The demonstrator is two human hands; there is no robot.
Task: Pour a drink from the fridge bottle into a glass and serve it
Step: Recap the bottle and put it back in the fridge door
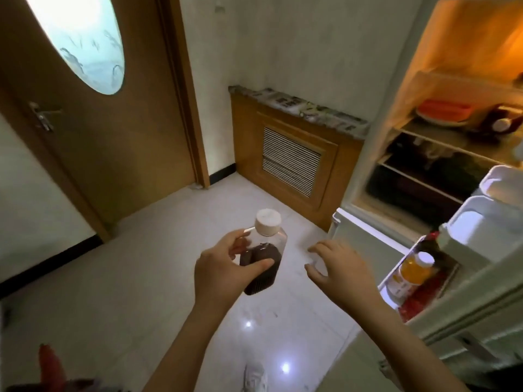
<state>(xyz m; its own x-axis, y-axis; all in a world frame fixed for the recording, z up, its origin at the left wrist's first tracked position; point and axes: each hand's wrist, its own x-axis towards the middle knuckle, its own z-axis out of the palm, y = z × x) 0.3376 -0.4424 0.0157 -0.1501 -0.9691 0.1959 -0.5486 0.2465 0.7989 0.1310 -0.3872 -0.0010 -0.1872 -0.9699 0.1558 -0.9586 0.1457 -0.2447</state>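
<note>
The left hand (223, 267) has its fingers (256, 265) clamped around a bottle (263, 256) half full of dark drink, white cap (268, 222) on and above the fingertips. The right hand (342, 267) hovers just beside it, fingers apart and empty, near the open fridge (441, 154).

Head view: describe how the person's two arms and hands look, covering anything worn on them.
Both arms are bare from the bottom of the frame up to the hands; no sleeve shows. The left hand and the right hand wear no glove, and no ring, watch or bracelet is visible on either. Fingernails look short and unpainted, though the picture is soft.
</note>
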